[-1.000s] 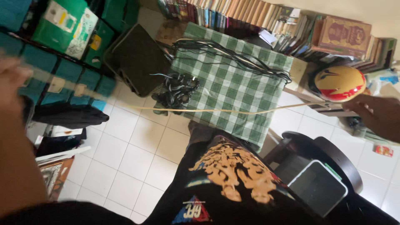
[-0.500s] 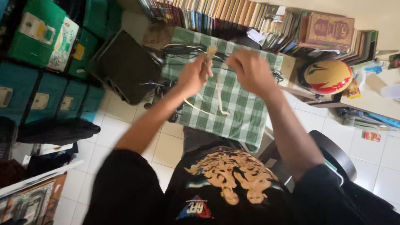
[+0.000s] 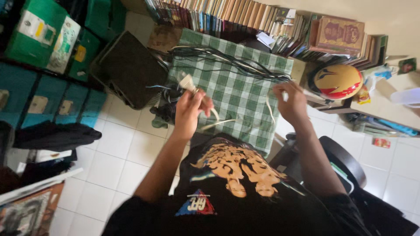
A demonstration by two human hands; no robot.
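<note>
The left hand (image 3: 189, 112) is raised in front of the chest with its grip closed around one end of a thin pale strip (image 3: 218, 122), and a flat cream piece sticks up just above the fingers. From that grip the strip curls down and to the right, sagging in a loop between the two hands. The right hand (image 3: 291, 102) is held at about the same height, well apart from the left, with its grip pinched shut on the strip's other end; a short white tip shows above its fingers, and a length of strip hangs just left of it.

Beyond both grips lies a green checked cloth (image 3: 245, 94), draped over a low worktop, with a bundle of dark cables (image 3: 218, 59) across its far edge. Further behind stands a row of books (image 3: 218, 15). To the right of the right grip sits a round yellow and red helmet (image 3: 337, 81). To the left of the left grip is a black box (image 3: 129, 70) on the tiled floor (image 3: 113, 157), with green crates (image 3: 39, 35) past it.

As for progress, the strip is up off any surface and held at both ends, slack rather than taut. Nothing is tied, wound or laid down that I can see, so the handling looks to be in its middle.
</note>
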